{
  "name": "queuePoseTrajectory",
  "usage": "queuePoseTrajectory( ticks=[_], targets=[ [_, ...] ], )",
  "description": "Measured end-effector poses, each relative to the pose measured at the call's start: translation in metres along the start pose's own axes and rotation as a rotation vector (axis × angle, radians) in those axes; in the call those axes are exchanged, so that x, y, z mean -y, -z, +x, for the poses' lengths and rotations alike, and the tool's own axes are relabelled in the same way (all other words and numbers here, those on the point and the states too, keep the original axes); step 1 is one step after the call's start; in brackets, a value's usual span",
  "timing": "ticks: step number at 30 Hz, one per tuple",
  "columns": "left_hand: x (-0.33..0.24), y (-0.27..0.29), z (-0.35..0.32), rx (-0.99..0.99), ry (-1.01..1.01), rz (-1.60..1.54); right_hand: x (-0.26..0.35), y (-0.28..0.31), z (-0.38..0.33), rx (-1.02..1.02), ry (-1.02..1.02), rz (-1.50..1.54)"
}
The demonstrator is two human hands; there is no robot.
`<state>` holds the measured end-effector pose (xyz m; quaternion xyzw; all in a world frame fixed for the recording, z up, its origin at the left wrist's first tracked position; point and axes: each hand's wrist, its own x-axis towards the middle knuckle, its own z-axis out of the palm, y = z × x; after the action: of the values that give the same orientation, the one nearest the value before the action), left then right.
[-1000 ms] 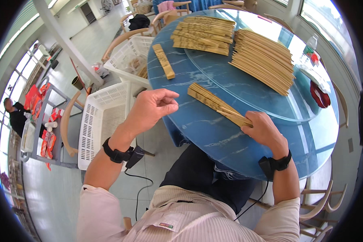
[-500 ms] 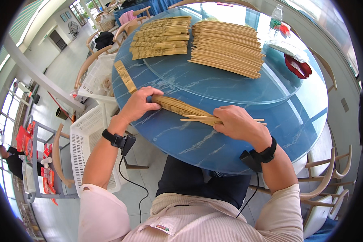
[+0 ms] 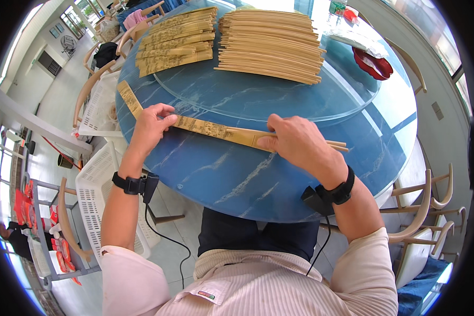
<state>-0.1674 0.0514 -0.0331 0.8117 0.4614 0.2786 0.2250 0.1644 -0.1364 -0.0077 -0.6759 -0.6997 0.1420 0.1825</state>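
A gold printed paper chopstick sleeve (image 3: 203,128) stretches between my hands, low over the blue table. Closed at its left end is my left hand (image 3: 151,125), thumb and forefinger on the paper. My right hand (image 3: 295,141) is wrapped round a pair of wooden chopsticks (image 3: 336,145), its thumb pressing the sleeve's right end. The chopsticks' near ends stick out past my right hand; their other ends lie partly in or along the sleeve, which I cannot fully make out. Another gold sleeve (image 3: 129,99) lies slanted just beyond my left hand.
Several gold sleeves (image 3: 176,39) are fanned out at the far left, beside a large pile of chopsticks (image 3: 271,45). A dark red bowl (image 3: 372,64) and a bottle (image 3: 337,7) stand at the far right. White plastic crates (image 3: 97,179) and wooden chairs surround the blue table (image 3: 237,181).
The sleeve has gone from bunched and bowed to straight and flat. My left hand has moved left along it, and the chopsticks now lie in line with it. The view has shifted.
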Motion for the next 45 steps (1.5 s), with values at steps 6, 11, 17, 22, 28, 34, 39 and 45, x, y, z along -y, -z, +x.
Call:
queuePoseTrajectory(
  ticks=[6,11,17,22,28,34,39,45],
  targets=[
    [-0.095,-0.015,-0.024,0.154,-0.255,-0.027,-0.026,0.023,0.003,-0.328,0.145,0.163],
    [-0.146,-0.056,-0.024,0.351,-0.597,-0.013,-0.034,0.025,0.008,-0.38,0.101,0.194],
    [-0.147,-0.072,-0.01,0.524,-0.642,0.231,-0.037,0.031,0.009,-0.39,0.038,0.271],
    [-0.139,-0.073,-0.01,0.465,-0.569,0.081,-0.031,0.036,0.007,-0.382,-0.009,0.388],
    [-0.157,-0.06,-0.01,0.363,-0.484,-0.036,-0.024,0.032,0.005,-0.23,-0.069,0.605],
    [-0.167,-0.062,-0.013,0.191,-0.644,0.04,-0.016,0.029,0.002,-0.167,-0.027,0.656],
    [-0.177,-0.063,-0.041,0.004,-0.552,-0.189,-0.011,0.038,0.0,-0.278,-0.082,0.787],
    [-0.18,-0.095,-0.051,0.504,0.261,-1.19,-0.005,0.038,-0.003,-0.435,-0.042,0.863]
  ],
)
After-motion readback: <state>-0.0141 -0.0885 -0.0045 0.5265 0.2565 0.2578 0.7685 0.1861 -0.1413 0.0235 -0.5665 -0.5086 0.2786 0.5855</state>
